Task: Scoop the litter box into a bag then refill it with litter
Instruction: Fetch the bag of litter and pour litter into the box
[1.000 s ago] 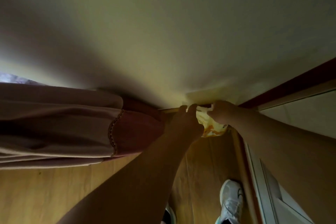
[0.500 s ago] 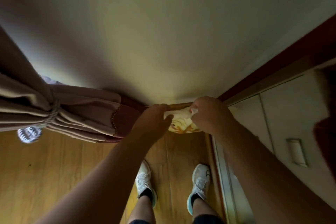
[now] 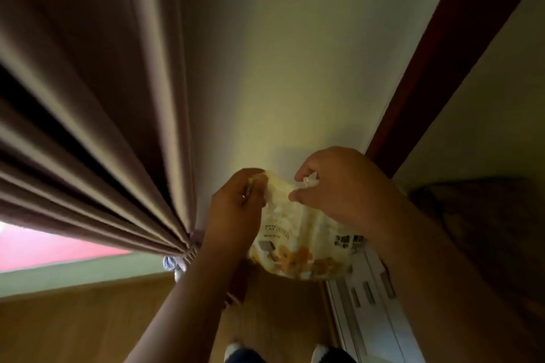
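A pale yellow litter bag [image 3: 298, 242] with orange print and dark lettering hangs in front of me, off the floor. My left hand [image 3: 236, 209] grips its top left edge. My right hand [image 3: 339, 188] pinches the top right corner between thumb and fingers. The bag's upper edge is stretched between both hands. No litter box or scoop is in view.
A brown pleated curtain [image 3: 97, 132] hangs at the left, tied back low down. A cream wall [image 3: 280, 68] is ahead, with a dark red door frame [image 3: 448, 47] and a white cabinet [image 3: 374, 312] at the right. Wooden floor [image 3: 88, 321] and my shoes lie below.
Both hands have lifted the bag up from near the floor by the wall to chest height. My view has tilted upward.
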`<state>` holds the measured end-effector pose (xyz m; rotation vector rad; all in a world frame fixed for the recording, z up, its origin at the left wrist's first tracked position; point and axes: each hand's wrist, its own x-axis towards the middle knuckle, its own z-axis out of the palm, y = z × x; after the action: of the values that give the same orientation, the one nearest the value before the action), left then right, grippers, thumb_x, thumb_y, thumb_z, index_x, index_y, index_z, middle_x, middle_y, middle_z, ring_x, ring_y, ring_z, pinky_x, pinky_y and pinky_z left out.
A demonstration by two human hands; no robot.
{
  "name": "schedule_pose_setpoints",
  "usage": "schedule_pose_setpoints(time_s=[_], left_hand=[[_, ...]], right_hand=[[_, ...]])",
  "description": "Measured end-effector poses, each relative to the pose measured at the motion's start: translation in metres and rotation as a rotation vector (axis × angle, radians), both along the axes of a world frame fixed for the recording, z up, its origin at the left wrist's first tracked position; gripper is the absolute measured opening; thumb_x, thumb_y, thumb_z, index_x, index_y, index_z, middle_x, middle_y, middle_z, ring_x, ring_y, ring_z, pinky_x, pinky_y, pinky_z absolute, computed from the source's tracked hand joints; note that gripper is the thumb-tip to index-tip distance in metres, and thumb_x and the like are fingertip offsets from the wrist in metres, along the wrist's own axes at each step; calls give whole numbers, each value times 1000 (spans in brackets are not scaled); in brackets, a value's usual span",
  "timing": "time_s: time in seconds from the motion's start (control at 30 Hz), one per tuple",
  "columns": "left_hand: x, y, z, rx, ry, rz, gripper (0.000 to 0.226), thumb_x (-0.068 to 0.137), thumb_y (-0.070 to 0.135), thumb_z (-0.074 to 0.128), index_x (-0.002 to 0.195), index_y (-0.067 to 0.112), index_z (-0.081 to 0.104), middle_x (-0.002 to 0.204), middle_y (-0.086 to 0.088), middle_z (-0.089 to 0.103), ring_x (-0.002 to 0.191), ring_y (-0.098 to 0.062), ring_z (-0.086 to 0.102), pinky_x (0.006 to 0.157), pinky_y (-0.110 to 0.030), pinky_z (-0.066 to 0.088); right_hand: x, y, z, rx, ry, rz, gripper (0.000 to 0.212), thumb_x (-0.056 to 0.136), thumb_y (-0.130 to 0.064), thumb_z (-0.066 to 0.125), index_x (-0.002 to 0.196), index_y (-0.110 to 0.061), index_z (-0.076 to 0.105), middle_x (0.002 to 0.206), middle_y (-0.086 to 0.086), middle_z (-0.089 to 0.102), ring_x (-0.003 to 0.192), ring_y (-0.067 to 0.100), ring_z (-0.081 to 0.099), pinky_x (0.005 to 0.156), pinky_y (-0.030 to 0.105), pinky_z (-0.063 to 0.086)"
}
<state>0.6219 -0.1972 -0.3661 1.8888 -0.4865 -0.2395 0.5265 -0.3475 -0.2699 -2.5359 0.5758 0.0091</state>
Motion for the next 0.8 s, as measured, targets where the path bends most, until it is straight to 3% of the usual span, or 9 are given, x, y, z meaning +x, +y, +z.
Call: schedule_pose_setpoints(time_s=[0.1,0.27,0.37,0.43,0.53,0.63,0.8], left_hand=[[0,-5,50,-47,-119,-37,12,103,31,58,105,37,68,87,17,70,76,-8,70,77,-41,61],[-2,-8,112,-169,-247,-105,32,102,21,61,122,45,53,74,0,60,67,-11,62,66,-30,55],[-3,-6,137,-210,-305,-183,38,102,13,59,122,46,58,74,-8,52,67,-20,57,63,-27,50],[-1,-2,148,-233,-286,-237,38,103,12,57,115,48,63,78,-6,57,71,-26,59,66,-33,52],[5,7,160,-284,-259,-320,31,104,13,56,102,40,71,86,-2,65,77,-33,60,66,-40,52],[12,15,169,-291,-278,-370,27,103,13,58,99,36,72,86,0,64,72,-32,57,59,-39,50],[19,23,184,-313,-292,-521,25,103,17,60,101,40,72,92,15,65,69,-26,56,56,-34,50]], right_hand=[[-10,-1,50,-27,-94,-35,33,81,-44,81,109,-29,74,98,-14,61,97,8,64,80,26,51],[-24,8,99,-123,-232,-95,15,80,-44,80,91,-38,73,80,-22,50,77,-1,58,62,17,44],[-29,18,118,-170,-266,-140,11,80,-43,79,88,-36,76,77,-23,48,76,-1,56,58,17,39],[-29,28,127,-189,-303,-193,10,82,-43,78,86,-34,77,75,-22,50,72,1,57,56,18,38],[-30,44,138,-217,-356,-278,18,81,-50,77,84,-32,77,71,-18,53,67,2,56,54,21,36],[-33,62,150,-233,-333,-331,30,75,-62,77,87,-34,77,73,-19,53,70,0,55,56,20,36],[-46,91,159,-185,-320,-488,55,62,-63,85,112,-43,70,94,-22,60,81,-6,56,66,11,39]])
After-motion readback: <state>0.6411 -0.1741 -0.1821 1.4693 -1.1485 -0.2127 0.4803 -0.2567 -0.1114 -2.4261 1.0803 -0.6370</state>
